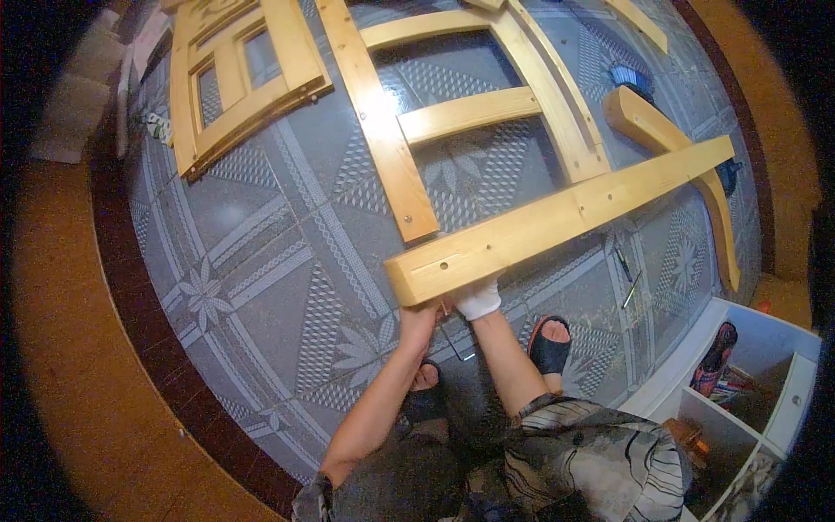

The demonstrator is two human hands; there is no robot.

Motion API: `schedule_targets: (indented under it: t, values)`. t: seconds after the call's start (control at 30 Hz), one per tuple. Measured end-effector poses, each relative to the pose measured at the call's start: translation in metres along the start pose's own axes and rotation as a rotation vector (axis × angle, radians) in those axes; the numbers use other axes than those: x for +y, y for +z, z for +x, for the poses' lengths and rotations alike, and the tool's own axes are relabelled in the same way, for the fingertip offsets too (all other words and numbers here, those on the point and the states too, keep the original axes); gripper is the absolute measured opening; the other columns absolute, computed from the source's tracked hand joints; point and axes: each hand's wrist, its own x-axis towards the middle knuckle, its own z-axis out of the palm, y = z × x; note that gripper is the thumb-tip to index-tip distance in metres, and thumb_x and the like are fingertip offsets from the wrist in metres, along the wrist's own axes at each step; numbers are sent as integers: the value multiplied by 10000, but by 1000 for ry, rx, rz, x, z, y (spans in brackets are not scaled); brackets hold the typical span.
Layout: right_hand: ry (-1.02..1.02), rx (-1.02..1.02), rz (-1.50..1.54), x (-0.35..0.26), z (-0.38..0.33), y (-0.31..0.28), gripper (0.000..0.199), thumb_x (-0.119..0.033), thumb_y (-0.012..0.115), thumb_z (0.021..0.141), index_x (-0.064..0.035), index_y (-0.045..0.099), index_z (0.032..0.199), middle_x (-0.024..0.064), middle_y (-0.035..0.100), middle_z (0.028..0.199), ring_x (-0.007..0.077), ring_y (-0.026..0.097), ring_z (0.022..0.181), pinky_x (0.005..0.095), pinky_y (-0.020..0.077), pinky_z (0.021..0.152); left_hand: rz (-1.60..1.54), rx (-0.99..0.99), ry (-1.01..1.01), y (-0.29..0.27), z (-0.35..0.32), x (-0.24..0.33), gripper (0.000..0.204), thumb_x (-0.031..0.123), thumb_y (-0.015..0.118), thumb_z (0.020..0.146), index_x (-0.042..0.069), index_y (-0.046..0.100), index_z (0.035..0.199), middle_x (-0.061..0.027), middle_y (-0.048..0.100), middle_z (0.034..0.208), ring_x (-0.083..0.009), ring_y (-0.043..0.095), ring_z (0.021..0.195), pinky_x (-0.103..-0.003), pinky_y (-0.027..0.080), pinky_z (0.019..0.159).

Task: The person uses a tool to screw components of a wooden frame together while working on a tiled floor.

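Observation:
A long pale wooden beam with drilled holes runs slantwise in front of me, its near-left end just above my hands. My left hand, bare, reaches beneath that end with curled fingers, their tips hidden by the wood. Beside it, my right hand wears a white glove and is tucked closed against the underside; the beam covers its fingers. A thin L-shaped hex key shows below and between the hands; I cannot tell which hand, if either, holds it.
Beyond the beam lies a wooden frame with a straight rail and crosspieces. A panelled wooden piece is at far left, a curved wooden part at right. A screwdriver lies on the tiles. A white compartment box stands lower right.

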Motion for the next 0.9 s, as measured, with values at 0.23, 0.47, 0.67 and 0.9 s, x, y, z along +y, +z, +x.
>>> schedule_targets:
  t: [0.23,0.47,0.67,0.9]
  values:
    - [36,83,-63,5,-11,11,894,-566,624,519,-124,296,1224,61,357,1224,274,329,1124,429,283,938,97,80,107,-5,-2,-5,200,69,588,735,20,523,917,-53,567,750,-113,515,565,-231,408,468]
    - [2,154,-148,3,-14,5,750,-467,591,639,-126,283,1232,64,334,1248,264,321,1135,424,283,944,-152,30,-32,-2,-5,6,176,38,553,752,6,508,919,-76,556,797,-158,540,614,-270,453,509]
    - [36,108,51,-1,-8,-6,680,-452,532,701,-118,280,1238,78,330,1253,268,319,1138,413,297,939,43,44,174,2,-3,10,212,24,528,761,5,479,966,-83,549,851,-192,555,680,-306,484,549]
    - [46,123,73,3,-7,-5,659,-467,526,696,-118,316,1213,81,383,1211,269,392,1077,388,369,886,-109,-21,-59,-6,-1,10,220,16,537,752,13,481,964,-71,546,858,-172,535,747,-289,465,552]
